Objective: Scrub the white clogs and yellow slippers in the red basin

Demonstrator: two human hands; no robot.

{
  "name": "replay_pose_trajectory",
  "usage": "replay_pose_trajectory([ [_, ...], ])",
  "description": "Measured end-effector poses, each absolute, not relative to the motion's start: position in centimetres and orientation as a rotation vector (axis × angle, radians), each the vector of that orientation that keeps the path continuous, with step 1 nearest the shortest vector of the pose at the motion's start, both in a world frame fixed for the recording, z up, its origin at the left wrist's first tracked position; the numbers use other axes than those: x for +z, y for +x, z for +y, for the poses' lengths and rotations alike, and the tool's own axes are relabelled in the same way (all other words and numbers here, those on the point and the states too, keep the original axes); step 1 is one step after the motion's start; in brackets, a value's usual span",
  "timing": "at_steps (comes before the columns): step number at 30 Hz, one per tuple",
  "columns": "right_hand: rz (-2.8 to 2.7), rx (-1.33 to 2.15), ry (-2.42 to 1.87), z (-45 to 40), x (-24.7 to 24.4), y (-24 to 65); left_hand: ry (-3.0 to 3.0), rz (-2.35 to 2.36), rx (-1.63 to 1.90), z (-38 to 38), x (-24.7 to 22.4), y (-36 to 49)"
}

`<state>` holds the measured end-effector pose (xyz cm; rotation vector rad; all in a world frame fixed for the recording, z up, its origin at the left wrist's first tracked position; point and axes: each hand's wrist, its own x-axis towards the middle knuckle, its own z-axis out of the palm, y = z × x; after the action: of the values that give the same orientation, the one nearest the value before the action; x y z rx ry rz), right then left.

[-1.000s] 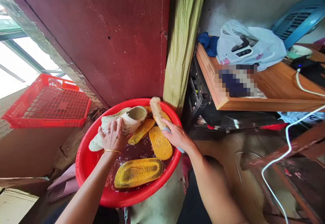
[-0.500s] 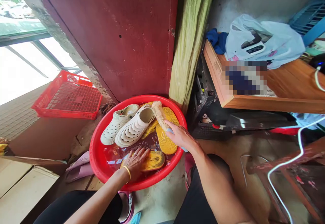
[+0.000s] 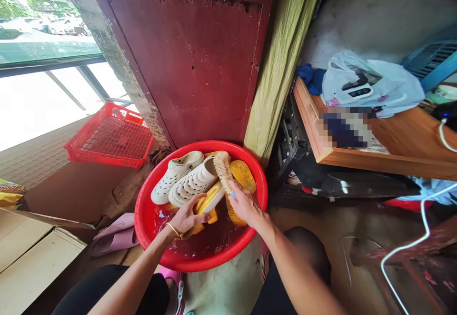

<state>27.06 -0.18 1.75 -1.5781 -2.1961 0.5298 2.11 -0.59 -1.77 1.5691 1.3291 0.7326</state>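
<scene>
Head view: left hand [image 3: 189, 215] closed around one end of a yellow slipper [image 3: 213, 199], thumb on the near side, fingers on the far side; gold-coloured bracelet [image 3: 173, 230] at the wrist. Slipper tilted, raised above the water in a round red basin [image 3: 207, 264], upper end pointing toward the right hand [image 3: 245, 206]. Right hand wrapped around the blue handle of a scrub brush [image 3: 223, 172], index finger extended along the grip; pale bristled head directed away from the body, just beside the upper end of the slipper. Contact between bristles and slipper: cannot be told from this angle. Inside the basin, left and far side: two white perforated clogs [image 3: 191, 184], lying side by side, heel openings toward the far rim. Inside the basin, right side: further yellow footwear [image 3: 243, 174], partly covered by brush and right hand. Near part of the basin: dark reddish water [image 3: 210, 249]. Outside, left of the basin: pink slippers [image 3: 119, 238] on the floor, red plastic crate [image 3: 103, 157] higher up. Behind the basin: dark red panel [image 3: 185, 76]. To the right: wooden tabletop [image 3: 403, 162], bearing a white plastic bag [image 3: 382, 88].
</scene>
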Motion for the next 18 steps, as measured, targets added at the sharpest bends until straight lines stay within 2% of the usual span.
replay_pose_trajectory([
  [3,-2.343,0.426,-1.469,-1.9,1.1,24.7,1.152,1.208,0.908,-0.1,-1.1,3.0],
  [6,-2.463,0.311,-1.42,-1.6,0.6,23.8,0.984,1.149,0.924,0.0,-0.4,3.6],
  [12,-2.17,0.298,-1.761,2.1,1.2,26.1,0.845,1.136,0.878,0.1,0.6,3.5],
  [18,-2.404,0.287,-1.441,0.2,1.0,24.3,0.799,1.152,0.939,0.3,0.4,2.9],
])
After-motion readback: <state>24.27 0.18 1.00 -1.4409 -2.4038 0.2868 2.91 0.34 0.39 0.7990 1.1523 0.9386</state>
